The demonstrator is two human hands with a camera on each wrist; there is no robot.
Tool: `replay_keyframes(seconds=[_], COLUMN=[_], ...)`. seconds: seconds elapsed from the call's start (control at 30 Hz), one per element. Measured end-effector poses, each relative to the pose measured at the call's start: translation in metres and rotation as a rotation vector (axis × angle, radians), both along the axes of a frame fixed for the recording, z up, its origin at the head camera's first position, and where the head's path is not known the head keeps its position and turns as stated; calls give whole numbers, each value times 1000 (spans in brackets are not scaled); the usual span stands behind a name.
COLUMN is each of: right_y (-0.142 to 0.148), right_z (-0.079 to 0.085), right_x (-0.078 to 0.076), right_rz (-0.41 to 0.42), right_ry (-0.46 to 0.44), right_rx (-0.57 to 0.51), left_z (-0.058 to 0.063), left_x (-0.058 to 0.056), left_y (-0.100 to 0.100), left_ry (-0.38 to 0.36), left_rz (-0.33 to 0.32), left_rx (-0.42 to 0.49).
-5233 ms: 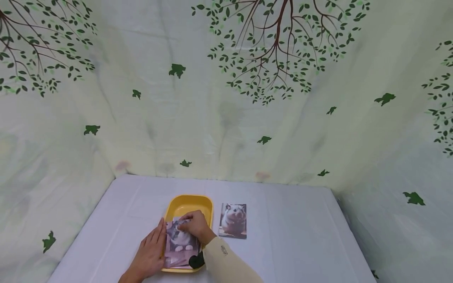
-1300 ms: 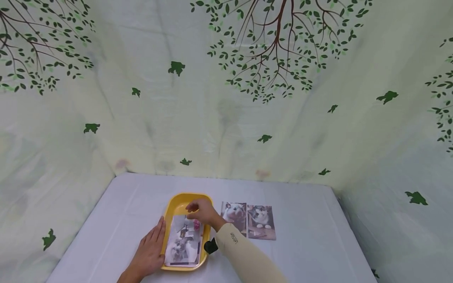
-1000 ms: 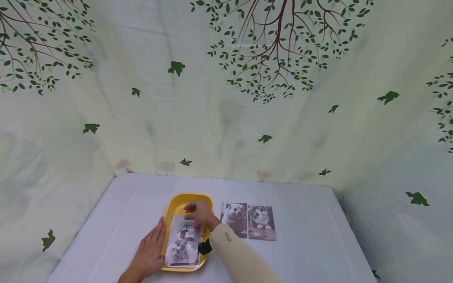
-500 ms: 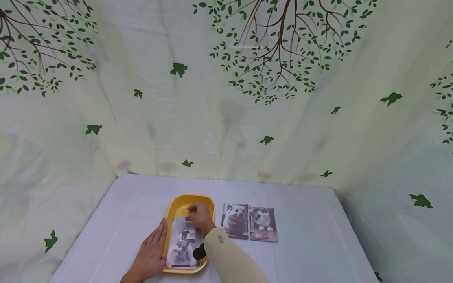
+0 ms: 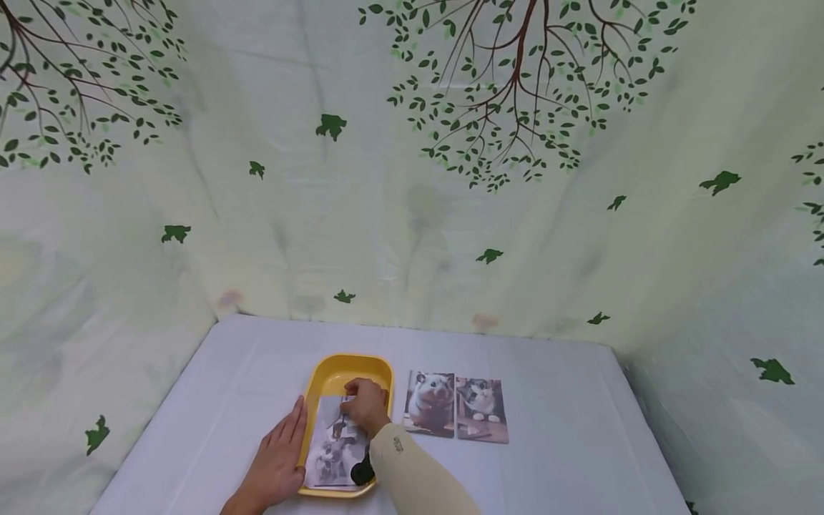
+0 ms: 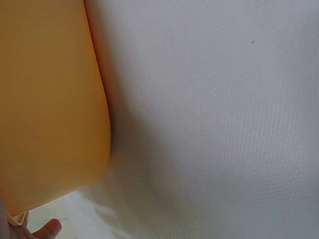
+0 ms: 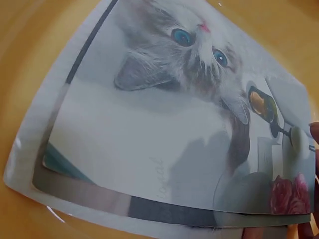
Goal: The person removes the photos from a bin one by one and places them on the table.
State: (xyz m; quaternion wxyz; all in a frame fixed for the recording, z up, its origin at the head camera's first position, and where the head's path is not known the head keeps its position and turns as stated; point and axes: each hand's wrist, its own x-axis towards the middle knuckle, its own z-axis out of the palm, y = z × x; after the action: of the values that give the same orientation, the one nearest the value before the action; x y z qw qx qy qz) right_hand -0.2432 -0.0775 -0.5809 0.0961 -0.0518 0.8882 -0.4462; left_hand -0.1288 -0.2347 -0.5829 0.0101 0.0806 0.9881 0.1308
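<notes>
A yellow tray (image 5: 340, 363) holds a stack of photo cards; the top one is a kitten photo card (image 5: 333, 458) with blue eyes and pink roses printed on it. My right hand (image 5: 365, 406) reaches over the tray and pinches this card at its far end; in the right wrist view, fingertips (image 7: 314, 132) show at the card's edge and more cards lie under it. Along the tray's left side my left hand (image 5: 277, 456) rests with straight fingers against the rim. The left wrist view shows the tray's outer wall (image 6: 55, 99) beside that hand.
Right of the tray, a hamster photo card (image 5: 430, 404) and a cat photo card (image 5: 481, 409) lie side by side on the white table (image 5: 560, 429). A dark round piece (image 5: 362, 472) sits at the right wrist. A curtain printed with leaves (image 5: 412, 214) surrounds the table.
The cat card moved from the stack to beside the hamster card, uncovering the kitten card. My right hand has since lowered onto the kitten card's far end. The left hand stayed at the tray.
</notes>
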Motion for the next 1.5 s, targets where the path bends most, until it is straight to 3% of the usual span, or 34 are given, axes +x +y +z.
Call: replay_keyframes(seconds=[0.33,0.57,0.77,0.87,1.17,1.5], right_y=[1,0,2,2,4,8], right_z=[1,-3,-6,-6,-5,5], right_x=[2,3,3,3,7,8], right_rz=[11,-18,-59,-39,28,17], right_ry=[54,-5,-13,-26,-14,-34], right_rx=[-11,-300,-446,-485,-391,-367], left_z=[-1,-2,-3,-3,-1,-1], left_x=[1,1,0,1,3,1], left_y=[0,0,0,0,-2,-1], left_ry=[65,64,77,71,131,77], left_rz=[-16,-19,-25,-24,-42,-27], left_rx=[4,10,6,10,31,23])
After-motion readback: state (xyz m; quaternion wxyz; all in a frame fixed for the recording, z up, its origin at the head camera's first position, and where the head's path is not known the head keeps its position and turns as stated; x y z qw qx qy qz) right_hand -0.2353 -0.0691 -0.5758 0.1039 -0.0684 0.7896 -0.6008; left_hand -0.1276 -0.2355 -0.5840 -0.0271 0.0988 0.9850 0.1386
